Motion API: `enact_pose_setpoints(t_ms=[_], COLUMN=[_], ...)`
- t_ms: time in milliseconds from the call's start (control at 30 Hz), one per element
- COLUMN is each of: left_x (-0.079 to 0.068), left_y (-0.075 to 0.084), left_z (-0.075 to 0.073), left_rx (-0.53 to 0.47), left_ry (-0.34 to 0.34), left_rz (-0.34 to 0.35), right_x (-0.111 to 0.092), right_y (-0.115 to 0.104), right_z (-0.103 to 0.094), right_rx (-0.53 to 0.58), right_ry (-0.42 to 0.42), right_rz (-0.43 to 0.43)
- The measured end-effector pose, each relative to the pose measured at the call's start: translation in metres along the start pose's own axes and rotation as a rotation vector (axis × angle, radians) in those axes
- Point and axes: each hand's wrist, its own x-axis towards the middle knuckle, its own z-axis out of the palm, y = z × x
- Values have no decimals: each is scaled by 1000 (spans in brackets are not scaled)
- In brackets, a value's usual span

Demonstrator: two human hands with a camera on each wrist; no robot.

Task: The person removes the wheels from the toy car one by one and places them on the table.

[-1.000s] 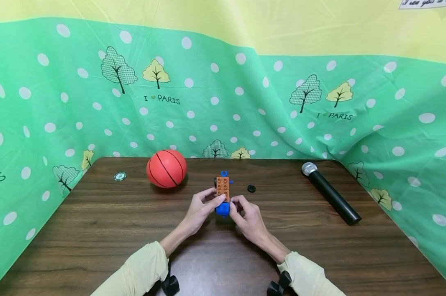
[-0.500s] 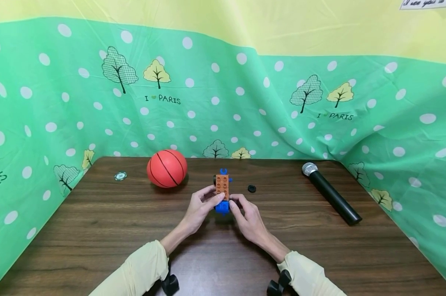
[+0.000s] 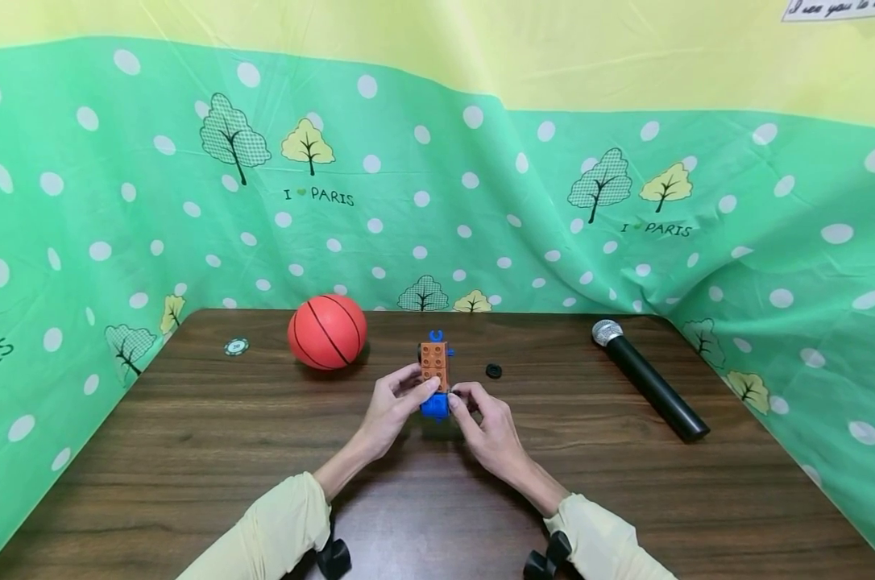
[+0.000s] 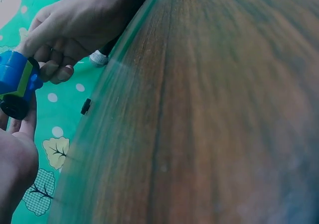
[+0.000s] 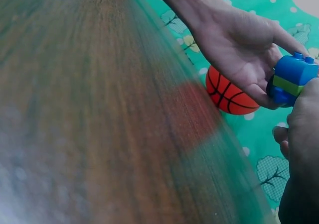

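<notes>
A building-block toy car (image 3: 433, 358) is held above the table, with orange studded bricks, a blue block (image 3: 435, 406) at its near end and a blue hook at its far end. My left hand (image 3: 387, 415) grips it from the left, thumb on the orange bricks. At the near right corner, my right hand (image 3: 490, 427) pinches a black toy wheel (image 4: 34, 65) against the car's side; fingers hide most of it. A bare blue peg (image 3: 450, 352) sticks out at the far right. In the left wrist view, another wheel (image 4: 15, 107) sits below a green layer.
A loose black wheel (image 3: 493, 370) lies right of the car. Behind to the left are a red basketball (image 3: 327, 331) and a poker chip (image 3: 237, 346). A microphone (image 3: 651, 380) lies on the right. A patterned green cloth (image 3: 379, 193) hangs behind the table.
The toy car has shifted very slightly left and away from me. Both hands keep nearly the same position, with small finger movements by the right hand at the near right corner.
</notes>
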Motion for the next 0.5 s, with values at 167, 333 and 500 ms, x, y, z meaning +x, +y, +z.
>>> enact_pose_setpoints(t_ms=[167,333,500], left_x=[-1,0,-1], left_y=[0,0,0], left_z=[-1,0,-1], left_rx=[71,98,94], left_ry=[-34,-67,-70], left_rz=[43,63,55], right_x=[0,0,-1], right_y=[3,4,3], right_z=[0,-1,-1], right_rx=[-21,-55,-58], right_ry=[6,17,-3], right_rz=[-41,-81,-101])
